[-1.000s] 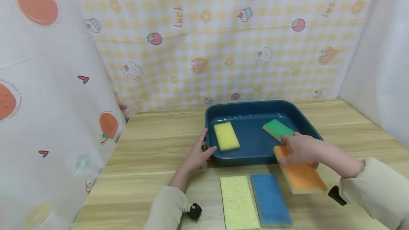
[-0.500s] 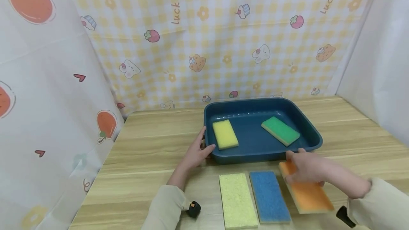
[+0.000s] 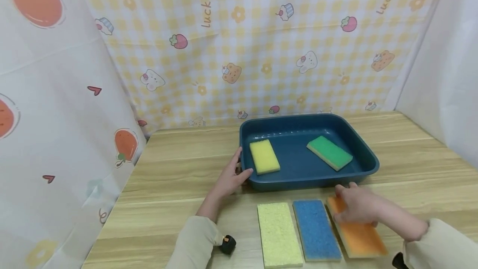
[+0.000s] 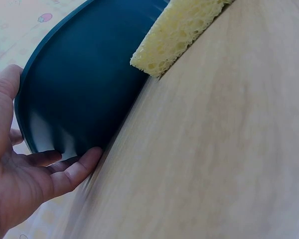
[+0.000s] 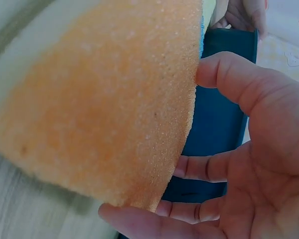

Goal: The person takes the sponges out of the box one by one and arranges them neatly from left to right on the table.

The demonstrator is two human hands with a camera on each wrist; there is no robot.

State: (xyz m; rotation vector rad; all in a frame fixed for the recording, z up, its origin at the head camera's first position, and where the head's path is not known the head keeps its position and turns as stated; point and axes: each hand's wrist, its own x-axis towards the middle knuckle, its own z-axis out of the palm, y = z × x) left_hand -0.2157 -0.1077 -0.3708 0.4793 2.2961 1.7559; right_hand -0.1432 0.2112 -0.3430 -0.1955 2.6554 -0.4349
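Observation:
My right hand (image 3: 358, 206) grips an orange sponge (image 3: 362, 238) by its edges, thumb on one side and fingers on the other. The sponge is right of a blue sponge (image 3: 317, 229), low over the table; whether it lies fully flat I cannot tell. My left hand (image 3: 229, 182) holds the near left corner of a dark blue tray (image 3: 295, 184), with the thumb at the rim and fingers against the outer wall in the left wrist view. Inside the tray lie a yellow sponge (image 3: 264, 157) at left and a green sponge (image 3: 329, 152) at right.
A pale yellow sponge (image 3: 279, 233) lies left of the blue one on the wooden table (image 3: 179, 173). Behind the tray hangs a checked cloth (image 3: 257, 53). White cloth (image 3: 63, 94) closes the left side, and another white sheet (image 3: 448, 74) the right.
Carrying the orange sponge, my right hand has moved from over the tray's near edge toward me and down beside the blue sponge. My left hand keeps its place on the tray.

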